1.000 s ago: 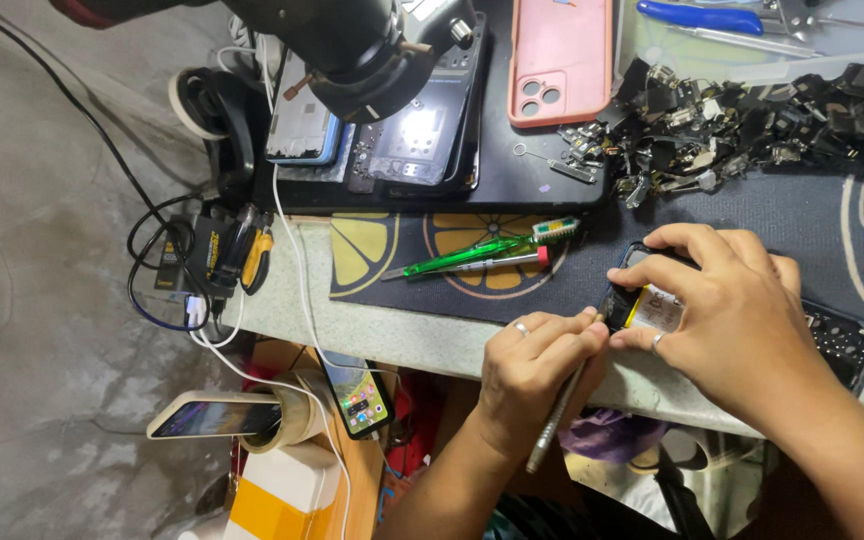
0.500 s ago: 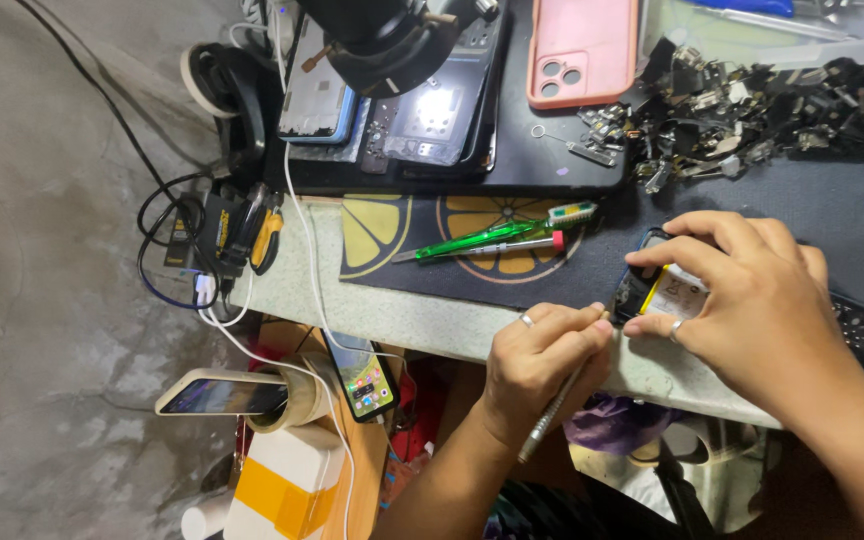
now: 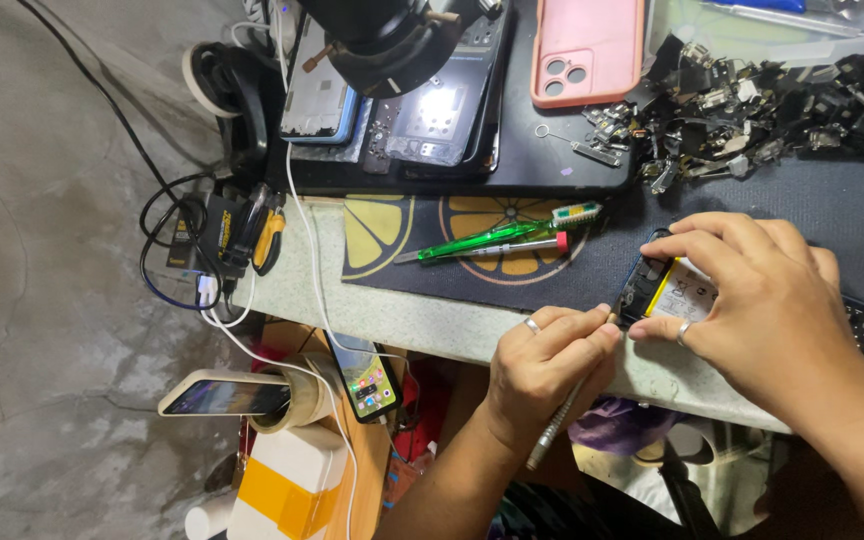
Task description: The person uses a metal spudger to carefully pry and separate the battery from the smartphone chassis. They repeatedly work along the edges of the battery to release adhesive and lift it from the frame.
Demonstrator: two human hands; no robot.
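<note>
Pink case (image 3: 589, 48), green toothbrush (image 3: 497, 236)

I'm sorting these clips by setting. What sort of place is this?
Most likely a phone repair bench: an opened phone under the right hand, a heap of small salvaged parts, and more phones under a microscope.
</note>
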